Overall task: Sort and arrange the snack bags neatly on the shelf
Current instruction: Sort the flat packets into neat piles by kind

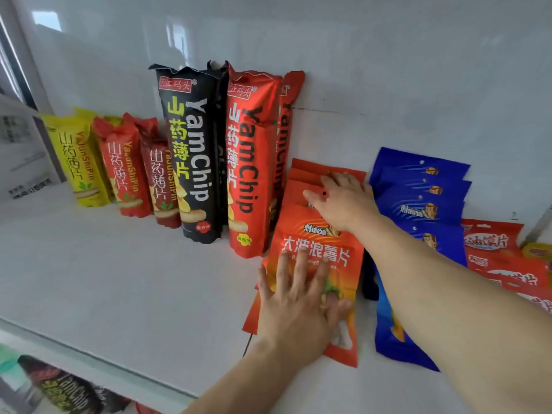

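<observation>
Both hands lie flat and unclenched on the overlapping orange potato chip bags [324, 252] on the white shelf [119, 279]. The left hand [294, 306] presses the front bag, the right hand [343, 198] the back ones, beside the tall red YamChip bag [249, 162]

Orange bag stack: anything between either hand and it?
Nothing visible. The left hand lies flat on the front of the orange bag stack, and the right hand presses its rear bags.

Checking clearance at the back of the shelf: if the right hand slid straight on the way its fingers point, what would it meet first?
Probably the red YamChip bags standing beyond the right hand; depth is unclear.
</observation>
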